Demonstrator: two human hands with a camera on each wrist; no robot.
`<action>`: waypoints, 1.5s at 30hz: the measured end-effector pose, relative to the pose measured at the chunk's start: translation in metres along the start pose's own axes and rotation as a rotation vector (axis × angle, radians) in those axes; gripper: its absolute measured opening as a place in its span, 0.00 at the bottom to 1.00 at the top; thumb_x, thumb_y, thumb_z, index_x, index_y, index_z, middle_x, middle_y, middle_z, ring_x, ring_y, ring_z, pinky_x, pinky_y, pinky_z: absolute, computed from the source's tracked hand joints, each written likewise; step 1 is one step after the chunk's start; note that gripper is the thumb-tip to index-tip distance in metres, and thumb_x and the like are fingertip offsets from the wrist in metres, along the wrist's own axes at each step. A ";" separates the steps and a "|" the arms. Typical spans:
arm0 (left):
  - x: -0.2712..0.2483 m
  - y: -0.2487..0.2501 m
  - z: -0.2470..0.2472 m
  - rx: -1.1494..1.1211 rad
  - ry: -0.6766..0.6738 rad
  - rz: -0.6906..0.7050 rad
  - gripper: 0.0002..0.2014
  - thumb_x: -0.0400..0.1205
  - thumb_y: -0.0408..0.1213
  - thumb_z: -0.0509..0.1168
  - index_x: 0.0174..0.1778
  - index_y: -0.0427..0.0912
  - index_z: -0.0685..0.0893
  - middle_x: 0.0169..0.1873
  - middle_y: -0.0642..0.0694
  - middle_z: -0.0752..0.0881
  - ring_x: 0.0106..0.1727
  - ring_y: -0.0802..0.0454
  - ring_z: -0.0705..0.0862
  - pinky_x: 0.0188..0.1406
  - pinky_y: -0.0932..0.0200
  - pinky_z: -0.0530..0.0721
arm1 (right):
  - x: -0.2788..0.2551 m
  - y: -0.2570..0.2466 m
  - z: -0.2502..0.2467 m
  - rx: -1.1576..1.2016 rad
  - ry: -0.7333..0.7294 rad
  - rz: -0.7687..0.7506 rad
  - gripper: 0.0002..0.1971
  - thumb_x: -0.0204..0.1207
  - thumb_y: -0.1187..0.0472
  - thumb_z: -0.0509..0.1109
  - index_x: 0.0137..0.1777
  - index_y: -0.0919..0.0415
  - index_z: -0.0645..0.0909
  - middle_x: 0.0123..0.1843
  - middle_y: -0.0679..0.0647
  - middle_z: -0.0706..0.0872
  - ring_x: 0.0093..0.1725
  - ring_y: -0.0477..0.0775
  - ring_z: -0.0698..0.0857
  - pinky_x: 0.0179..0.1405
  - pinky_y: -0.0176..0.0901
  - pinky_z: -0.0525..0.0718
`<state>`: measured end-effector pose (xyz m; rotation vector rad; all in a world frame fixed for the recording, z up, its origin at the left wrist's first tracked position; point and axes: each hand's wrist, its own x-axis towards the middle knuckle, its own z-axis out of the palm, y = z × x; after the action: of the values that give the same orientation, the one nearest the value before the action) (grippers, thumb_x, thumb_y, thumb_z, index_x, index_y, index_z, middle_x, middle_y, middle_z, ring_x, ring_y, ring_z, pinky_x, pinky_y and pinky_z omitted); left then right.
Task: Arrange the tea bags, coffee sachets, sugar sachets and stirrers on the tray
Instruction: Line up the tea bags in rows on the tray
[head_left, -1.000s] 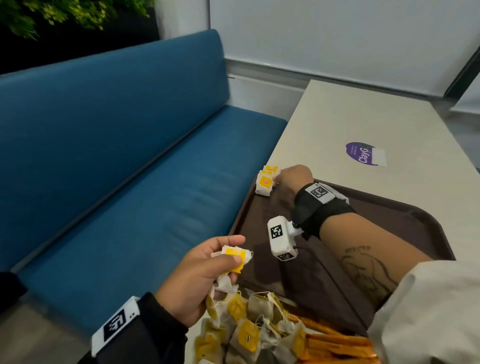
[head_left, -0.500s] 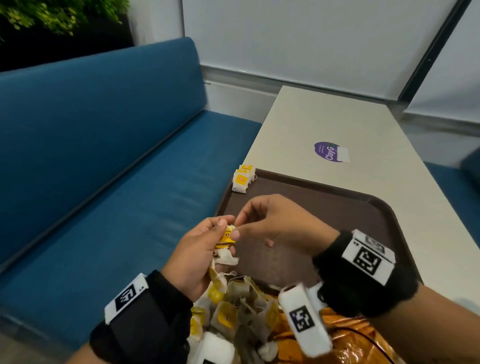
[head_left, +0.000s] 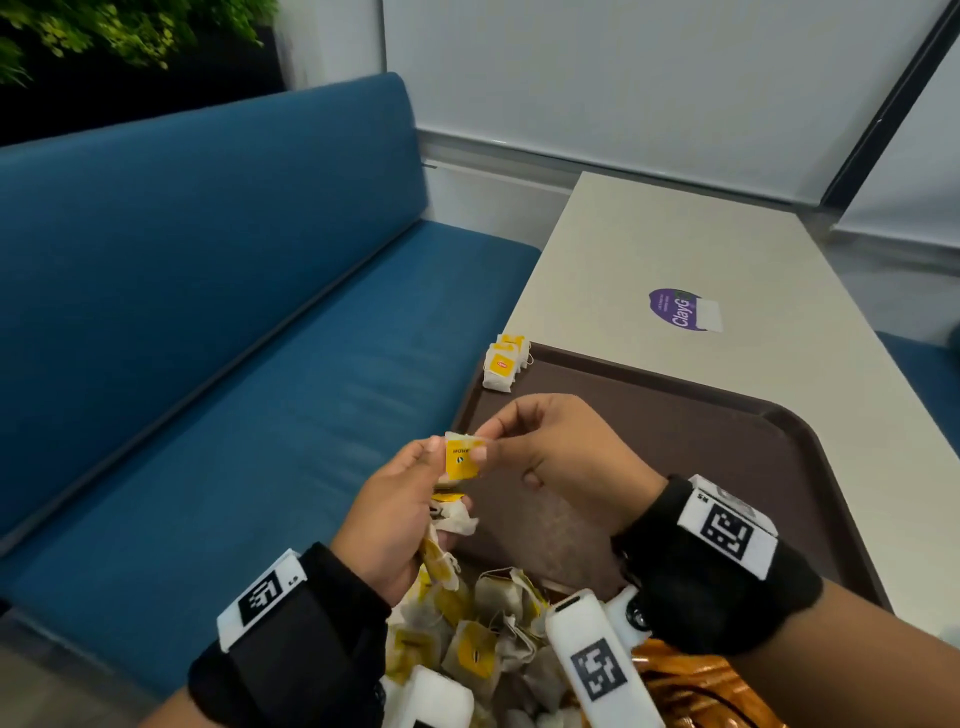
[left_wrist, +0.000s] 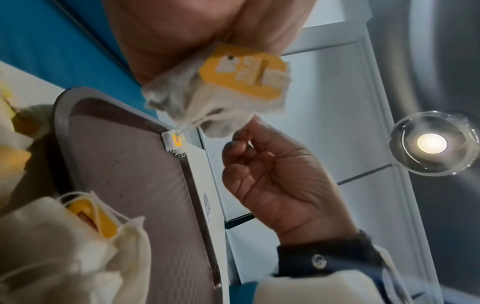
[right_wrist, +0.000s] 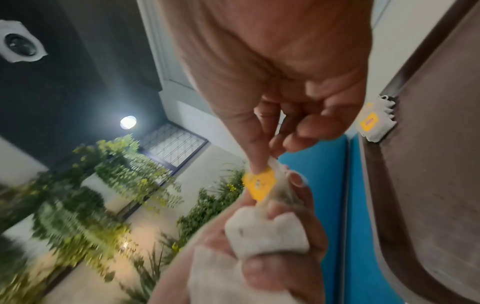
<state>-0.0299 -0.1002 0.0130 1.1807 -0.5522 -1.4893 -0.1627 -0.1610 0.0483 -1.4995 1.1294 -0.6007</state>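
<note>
Mid-frame above the tray (head_left: 769, 415), both hands pinch one tea bag (head_left: 461, 457) — left hand (head_left: 395, 519) clutching several more; pulling unevenly could tear paper or drag strings — spilling spares.

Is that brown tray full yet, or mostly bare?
Mostly bare. The tray shows open brown floor; only a small stack of tea bags stands at its far left corner.
</note>
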 end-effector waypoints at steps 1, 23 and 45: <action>0.003 0.001 -0.002 -0.009 0.002 -0.016 0.13 0.85 0.43 0.55 0.52 0.38 0.80 0.35 0.44 0.82 0.23 0.55 0.77 0.10 0.71 0.67 | 0.006 -0.002 -0.002 0.016 0.008 -0.005 0.05 0.70 0.67 0.77 0.36 0.58 0.85 0.35 0.51 0.86 0.25 0.37 0.79 0.20 0.26 0.72; 0.022 -0.003 -0.033 -0.073 -0.029 -0.200 0.31 0.56 0.21 0.55 0.57 0.36 0.80 0.41 0.40 0.80 0.24 0.54 0.78 0.12 0.69 0.64 | 0.174 0.043 -0.024 -0.837 0.256 0.232 0.19 0.83 0.51 0.60 0.65 0.61 0.81 0.66 0.57 0.82 0.67 0.58 0.79 0.61 0.38 0.75; -0.003 0.005 -0.011 0.014 -0.225 -0.049 0.32 0.73 0.06 0.49 0.63 0.43 0.75 0.48 0.38 0.83 0.37 0.49 0.85 0.18 0.66 0.78 | -0.013 -0.007 0.008 -0.224 -0.082 0.031 0.12 0.74 0.52 0.73 0.39 0.60 0.80 0.32 0.51 0.86 0.27 0.41 0.79 0.23 0.28 0.72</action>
<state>-0.0179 -0.0959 0.0138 1.0505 -0.6901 -1.6745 -0.1594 -0.1466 0.0550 -1.6777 1.1842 -0.3974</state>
